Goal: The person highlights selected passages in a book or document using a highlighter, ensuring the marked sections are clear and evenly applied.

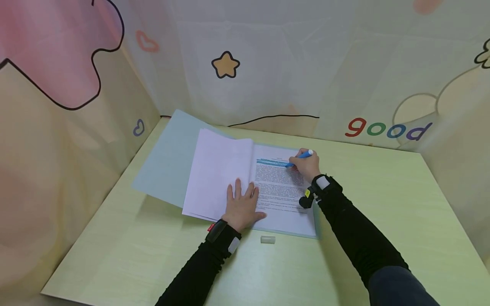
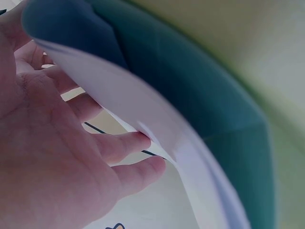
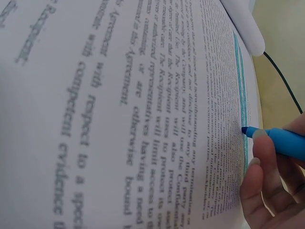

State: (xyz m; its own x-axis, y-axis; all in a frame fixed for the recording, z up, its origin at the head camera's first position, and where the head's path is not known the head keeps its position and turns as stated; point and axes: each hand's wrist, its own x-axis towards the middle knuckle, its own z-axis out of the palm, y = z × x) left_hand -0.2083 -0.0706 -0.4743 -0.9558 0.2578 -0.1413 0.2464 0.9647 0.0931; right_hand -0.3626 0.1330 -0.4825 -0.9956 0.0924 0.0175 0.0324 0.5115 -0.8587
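A blue highlighter (image 1: 305,154) is pinched in my right hand (image 1: 307,165), its tip on the printed page (image 1: 281,187). Blue bands mark the upper lines of text there, and in the right wrist view the highlighter (image 3: 283,142) touches the end of a blue stripe (image 3: 240,81). My left hand (image 1: 242,209) lies with fingers spread across the fold, partly on the blank turned sheets (image 1: 218,170). In the left wrist view its fingers (image 2: 140,174) are straight against the paper (image 2: 128,95). The pages sit in an open light-blue folder (image 1: 164,161).
A small pale cap-like cylinder (image 1: 267,239) lies on the light wooden table (image 1: 287,272), just below the folder's near edge. A printed curtain (image 1: 275,76) hangs behind the table and along its sides. The folder's left cover slants out toward the back left.
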